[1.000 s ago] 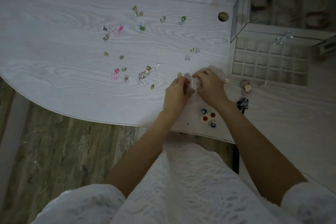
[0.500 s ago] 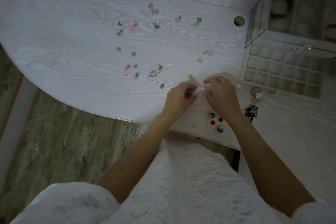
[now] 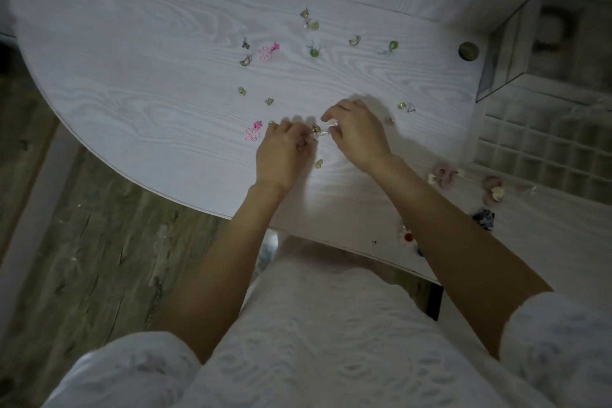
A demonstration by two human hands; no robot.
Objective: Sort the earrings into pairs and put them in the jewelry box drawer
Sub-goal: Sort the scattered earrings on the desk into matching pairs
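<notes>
Many small earrings lie scattered over the white wood-grain table (image 3: 139,103): two pink flowers (image 3: 253,132) (image 3: 267,51), green ones (image 3: 313,51) (image 3: 392,45), and gold and clear ones. My left hand (image 3: 284,151) and my right hand (image 3: 359,132) meet over a tangled gold earring cluster (image 3: 317,130). My left fingertips pinch its gold part. My right fingertips pinch a white pearl piece (image 3: 332,125) on it. The jewelry box drawer (image 3: 543,156), a white grid of small cells, is pulled out at the right, below the glass box (image 3: 546,43).
Two mauve fabric earrings (image 3: 442,174) (image 3: 492,190), a dark one (image 3: 484,219) and a red-and-white beaded one (image 3: 409,237) lie near the front edge by my right forearm. A round cable hole (image 3: 468,51) sits left of the box. The table edge curves away at the left over wood flooring.
Both hands have moved left, away from the drawer, to the gold earring cluster and closed on it. The view has shifted, so the box now sits farther right.
</notes>
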